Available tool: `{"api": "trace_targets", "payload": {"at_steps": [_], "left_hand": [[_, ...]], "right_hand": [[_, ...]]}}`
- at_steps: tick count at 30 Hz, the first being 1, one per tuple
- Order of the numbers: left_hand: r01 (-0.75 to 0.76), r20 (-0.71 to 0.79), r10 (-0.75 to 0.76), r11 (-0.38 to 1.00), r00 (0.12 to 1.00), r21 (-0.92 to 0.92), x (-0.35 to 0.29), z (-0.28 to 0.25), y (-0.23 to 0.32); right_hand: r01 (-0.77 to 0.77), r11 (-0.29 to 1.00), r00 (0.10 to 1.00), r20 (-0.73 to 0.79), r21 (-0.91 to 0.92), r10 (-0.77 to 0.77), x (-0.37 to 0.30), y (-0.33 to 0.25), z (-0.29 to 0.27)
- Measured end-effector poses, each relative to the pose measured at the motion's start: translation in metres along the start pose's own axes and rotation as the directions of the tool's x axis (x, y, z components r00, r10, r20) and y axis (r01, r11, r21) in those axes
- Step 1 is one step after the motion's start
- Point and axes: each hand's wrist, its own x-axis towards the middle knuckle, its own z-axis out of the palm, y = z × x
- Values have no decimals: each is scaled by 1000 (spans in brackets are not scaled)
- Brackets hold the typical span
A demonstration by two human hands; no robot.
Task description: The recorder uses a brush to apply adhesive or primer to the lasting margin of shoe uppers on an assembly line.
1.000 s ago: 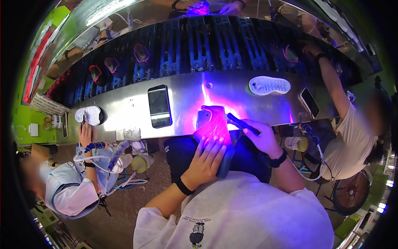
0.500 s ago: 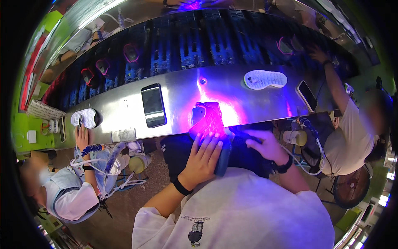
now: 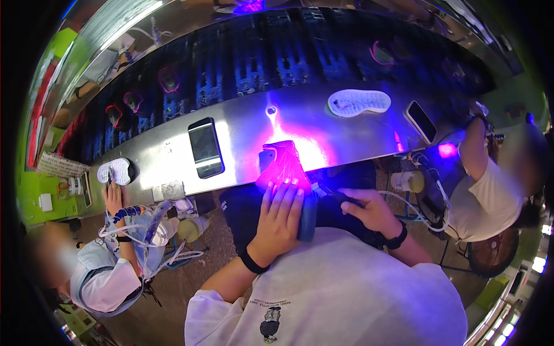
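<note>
A shoe upper, lit bright pink, rests at the near edge of the metal bench. My left hand lies on its near part, fingers stretched out and flat. Beneath and beside that hand shows a dark blue piece whose kind I cannot tell. My right hand is closed round a dark-handled tool, its pale tip close to the right side of the upper. Glare and dark cloth hide whether the tip touches.
On the metal bench lie a phone, a white shoe sole and another phone. Behind runs a dark conveyor carrying shoe uppers. A co-worker at left touches a sole; another person sits at right.
My right hand has come to rest from a blur, and the tool shows more plainly. My left hand stays on the upper. The right-hand person's arm has drawn back from the conveyor.
</note>
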Motion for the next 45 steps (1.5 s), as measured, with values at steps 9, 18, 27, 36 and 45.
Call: {"api": "trace_targets", "payload": {"at_steps": [9, 18, 27, 36, 45], "left_hand": [[18, -11, -17, 999, 1000, 51, 19, 2, 18], [57, -22, -55, 993, 998, 104, 42, 7, 37], [90, -29, -86, 984, 996, 153, 66, 9, 45], [132, -40, -127, 968, 991, 215, 108, 9, 52], [207, -48, -202, 959, 978, 193, 142, 17, 39]], "right_hand": [[-19, 1000, 1000, 8, -15, 19, 11, -12, -21], [43, 995, 999, -22, -94, -46, -9, -18, -33], [-25, 982, 1000, 18, 186, 22, -27, -4, -33], [-67, 968, 992, -87, 243, 90, -54, -16, -36], [141, 911, 879, -374, -389, -296, -39, -49, -41]]}}
